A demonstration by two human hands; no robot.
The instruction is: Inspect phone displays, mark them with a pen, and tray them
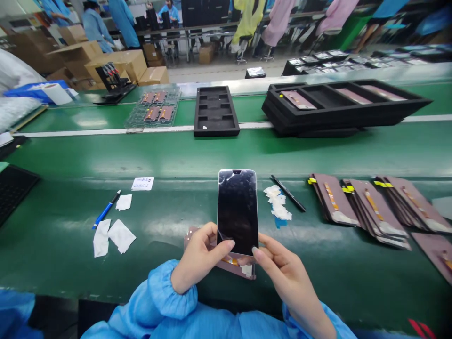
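Black glass in a slim white frame: holding a phone (238, 212) in both hands, screen facing up, above the green work surface (176, 193). Pinching its lower left edge with the left hand (202, 254), thumb laid over the bottom of the screen, fingers curled round behind. Gripping its lower right corner with the right hand (280, 261), thumb tip at the corner, bent fingers against the side. Just below and partly hidden by phone and left hand, a pinkish-brown panel (235, 269) with an orange strip; cannot tell whether touched by the hidden fingertips.

To the right of the phone, torn white scraps (277, 202) beside a slanting black pen (288, 193). Farther right, three fanned stacks of brown panels (374, 205) with yellow tabs, and near them a single panel (431, 249). To the left, a blue pen (106, 210), white paper pieces (122, 235) and a handwritten label (142, 183). Ahead, in a row, a clear tray (137, 117) bearing four small brown parts (151, 113), a black foam tray (216, 111) and piled black trays (339, 117) with panels inside.
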